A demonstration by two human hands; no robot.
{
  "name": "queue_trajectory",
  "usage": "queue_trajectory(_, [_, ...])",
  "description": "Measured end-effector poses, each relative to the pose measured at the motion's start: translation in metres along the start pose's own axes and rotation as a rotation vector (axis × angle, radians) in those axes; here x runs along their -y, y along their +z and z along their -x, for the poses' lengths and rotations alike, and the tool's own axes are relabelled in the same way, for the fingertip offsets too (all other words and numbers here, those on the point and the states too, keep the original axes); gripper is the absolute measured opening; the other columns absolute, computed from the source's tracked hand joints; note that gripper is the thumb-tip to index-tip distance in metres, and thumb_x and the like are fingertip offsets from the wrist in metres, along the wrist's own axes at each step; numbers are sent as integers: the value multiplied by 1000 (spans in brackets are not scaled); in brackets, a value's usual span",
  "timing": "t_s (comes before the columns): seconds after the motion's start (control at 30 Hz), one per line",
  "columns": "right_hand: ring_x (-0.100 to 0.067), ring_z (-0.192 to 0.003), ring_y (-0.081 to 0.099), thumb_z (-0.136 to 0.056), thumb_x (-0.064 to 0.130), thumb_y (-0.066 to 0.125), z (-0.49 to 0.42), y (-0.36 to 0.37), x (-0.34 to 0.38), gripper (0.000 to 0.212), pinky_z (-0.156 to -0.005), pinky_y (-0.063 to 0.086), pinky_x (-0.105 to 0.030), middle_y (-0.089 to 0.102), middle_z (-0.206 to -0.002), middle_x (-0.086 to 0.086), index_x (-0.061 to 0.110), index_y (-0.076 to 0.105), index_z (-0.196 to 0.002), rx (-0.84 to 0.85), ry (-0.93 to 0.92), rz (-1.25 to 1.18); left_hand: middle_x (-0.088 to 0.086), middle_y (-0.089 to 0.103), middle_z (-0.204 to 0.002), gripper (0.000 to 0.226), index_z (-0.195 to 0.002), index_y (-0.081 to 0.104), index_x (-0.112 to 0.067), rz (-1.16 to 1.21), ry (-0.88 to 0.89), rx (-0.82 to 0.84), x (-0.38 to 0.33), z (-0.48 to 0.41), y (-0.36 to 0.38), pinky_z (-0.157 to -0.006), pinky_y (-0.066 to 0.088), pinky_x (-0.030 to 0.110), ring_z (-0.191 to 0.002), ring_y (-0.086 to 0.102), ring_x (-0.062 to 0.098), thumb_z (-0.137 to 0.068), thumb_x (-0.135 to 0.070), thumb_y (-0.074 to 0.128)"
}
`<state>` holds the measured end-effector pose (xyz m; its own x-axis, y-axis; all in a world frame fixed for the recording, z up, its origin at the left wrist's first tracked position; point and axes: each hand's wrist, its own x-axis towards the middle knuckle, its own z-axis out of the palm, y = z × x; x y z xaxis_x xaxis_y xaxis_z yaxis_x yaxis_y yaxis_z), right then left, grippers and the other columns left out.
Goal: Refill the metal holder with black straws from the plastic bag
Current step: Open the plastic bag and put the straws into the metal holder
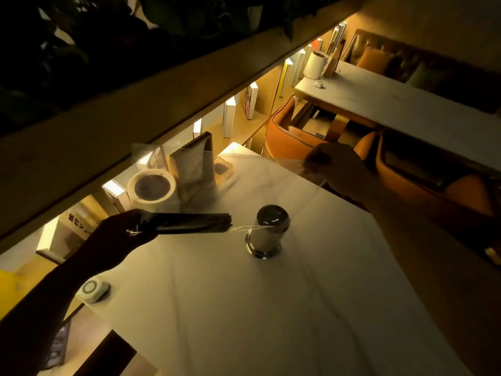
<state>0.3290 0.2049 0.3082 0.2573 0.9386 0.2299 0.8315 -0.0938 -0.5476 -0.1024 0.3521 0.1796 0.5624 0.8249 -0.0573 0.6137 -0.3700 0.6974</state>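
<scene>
1. The left hand (pixel 127 234), at the middle left of the frame, grips one end of the black straws (pixel 192 225). That way the bunch does not fall apart. It lies flat in the air above the tabletop (pixel 244 308).
2. The right hand (pixel 336 169), at the upper right, pinches the plastic bag (pixel 311 172). The clear film stretches between the two hands, so I think the bag is being pulled off the straws.
3. The metal holder (pixel 268 232) stands upright in the middle, just beside the loose ends of the straws, ready to take them.
4. The room is dim and both hands look very dark. The bag is see-through, so I cannot tell where it ends. I cannot see inside the holder.
</scene>
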Motion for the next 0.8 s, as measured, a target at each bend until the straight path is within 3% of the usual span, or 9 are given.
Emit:
queue_trajectory(0.13, [-27, -79, 66, -90, 23, 68, 0, -8, -3, 23, -81, 56, -47, 69, -80, -14, 0, 68, -85, -11, 13, 11, -4, 62, -104, 28, -118, 66, -13, -61, 44, 6, -22, -11, -18, -87, 45, 34, -99, 57, 16, -91, -14, 73])
queue_trajectory(0.2, [-31, -80, 67, -91, 26, 66, 0, -12, -8, 28, -81, 55, -50, 69, -83, -20, -2, 67, -87, -23, 22, 37, 1, 66, -105, 27, -117, 67, -11, -86, 52, 13, -29, -15, -23, -89, 48, 40, -100, 61, 21, -91, -15, 74])
queue_trajectory(0.27, [-27, -81, 66, -92, 26, 65, 0, -16, -11, 25, -80, 56, -44, 70, -86, -19, 1, 68, -90, -35, 45, 34, 5, 68, -106, 27, -116, 67, -10, -105, 51, 18, -32, -19, -26, -90, 51, 43, -101, 63, 24, -90, -17, 74])
queue_trajectory(0.4, [-23, -79, 66, -92, 26, 66, -2, -23, -12, 22, -79, 56, -45, 70, -80, -9, 5, 70, -86, -68, 2, 9, 0, 65, -93, 25, -110, 67, -10, -149, 79, -19, -35, -27, -29, -73, 45, 28, -86, 62, 14, -89, -19, 75])
queue_trajectory(0.5, [-21, -77, 66, -92, 26, 66, -3, -21, -17, 23, -78, 56, -41, 70, -78, -6, 4, 70, -86, -61, -14, 31, 0, 64, -91, 29, -112, 68, -7, -168, 75, -13, -35, -34, -28, -71, 44, 26, -81, 59, 7, -88, -19, 77])
queue_trajectory(0.67, [-7, -69, 57, -89, 23, 68, 7, -8, -34, 23, -68, 41, -16, 59, -72, 2, 5, 62, -76, -38, 20, 68, 1, 66, -88, 32, -114, 68, -2, -258, 208, 16, -48, -44, -30, -67, 41, 17, -74, 57, 5, -86, -11, 80])
queue_trajectory(0.73, [-8, -70, 58, -89, 22, 68, 13, -3, -43, 25, -66, 39, -12, 62, -74, -3, 0, 62, -78, -39, 46, 103, 4, 70, -93, 31, -116, 67, -2, -292, 280, 55, -56, -51, -33, -69, 49, 22, -77, 62, 11, -87, -8, 78])
queue_trajectory(0.8, [-20, -77, 63, -89, 21, 68, 19, -1, -53, 26, -71, 47, -18, 67, -81, -13, -4, 63, -82, -18, 89, 143, 2, 69, -89, 25, -112, 67, -1, -339, 302, 111, -66, -62, -36, -77, 57, 36, -77, 65, 12, -91, -11, 75])
